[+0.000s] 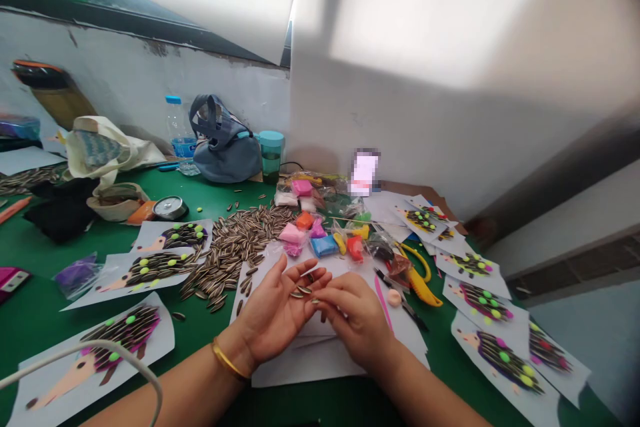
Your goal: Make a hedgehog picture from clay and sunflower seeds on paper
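Observation:
My left hand [273,310] is turned palm up and cupped, with a few striped sunflower seeds [300,291] lying on its fingers. Against those fingertips my right hand [353,317] is closed in a pinch on a sunflower seed [315,301]. Both hands are above a stack of white paper [280,370]. A large heap of sunflower seeds [245,237] is spread just beyond and left of the left hand. Past the fingers lie packets of coloured clay: pink [293,233], blue [325,246] and red [355,248].
Hedgehog pictures with seed spines lie on the left [120,340] and right [505,360]. Yellow-handled scissors [424,287] and a black pen [400,299] are right of my hands. A bottle [181,140], blue bag [227,153] and cup [271,153] stand behind. A white cable [125,353] crosses lower left.

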Demonstrator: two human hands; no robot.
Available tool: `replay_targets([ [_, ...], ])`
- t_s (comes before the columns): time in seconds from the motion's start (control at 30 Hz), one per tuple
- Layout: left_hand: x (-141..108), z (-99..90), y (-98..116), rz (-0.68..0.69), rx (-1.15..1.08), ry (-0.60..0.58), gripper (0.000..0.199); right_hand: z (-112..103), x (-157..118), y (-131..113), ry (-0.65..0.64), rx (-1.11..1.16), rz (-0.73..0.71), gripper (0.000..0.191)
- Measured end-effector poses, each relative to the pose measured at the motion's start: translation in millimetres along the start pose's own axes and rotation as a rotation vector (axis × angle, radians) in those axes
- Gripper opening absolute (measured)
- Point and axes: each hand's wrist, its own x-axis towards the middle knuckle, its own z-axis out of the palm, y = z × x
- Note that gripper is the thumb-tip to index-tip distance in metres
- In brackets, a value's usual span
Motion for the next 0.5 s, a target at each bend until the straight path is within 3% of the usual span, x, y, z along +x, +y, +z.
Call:
replay_targets([
  [0.1,5.0,-5.8,7.2,0.154,0.106,0.049,0.037,-15.6,0.1,22.1,0.046,-0.052,0.165,0.02],
  [0.23,14.5,-15.3,21.0,0.298,0.216,0.138,0.039,-25.7,-0.4,49.8,-0.134,-0.154,0.358,0.02],
  [0.5,27.2,-23.2,30.9,0.354,0.292,0.274,0.033,-22.5,4.9,37.9,-0.322,-0.237,0.495,0.021],
])
